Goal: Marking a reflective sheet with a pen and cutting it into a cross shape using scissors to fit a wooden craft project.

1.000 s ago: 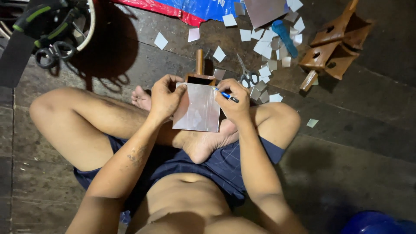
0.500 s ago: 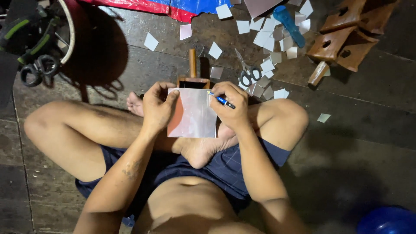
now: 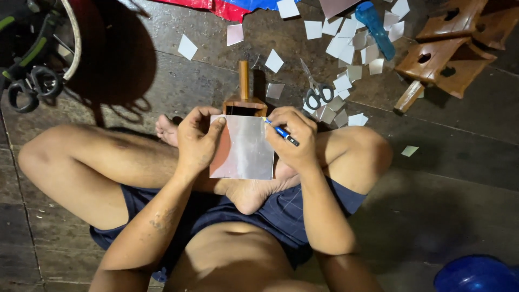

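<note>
**Seated on the floor, both hands on a shiny metal sheet**

At the far left a bicycle wheel (image 3: 67, 32) and its dark frame parts lie on the dark plank floor (image 3: 459, 178). The person sits cross-legged, and the left hand (image 3: 197, 143) grips the left edge of a square silvery sheet (image 3: 246, 147), thumb on the front face and fingers curled behind it. The sheet is held upright-tilted over the crossed feet, its top edge touching a small wooden block with a peg handle (image 3: 244, 92) that stands just beyond it. The right hand (image 3: 292, 140) is closed on a blue pen-like tool (image 3: 282, 132), pinched between thumb and fingers, its tip meeting the sheet's upper right corner. Beyond the right hand lie scissors (image 3: 316, 92) among scattered small pale cut squares (image 3: 346, 51). Further right are a blue tube-shaped tool (image 3: 378, 27) and brown wooden pieces with holes (image 3: 443, 54). A blue rounded object (image 3: 476, 276) shows at the bottom right corner.
</note>
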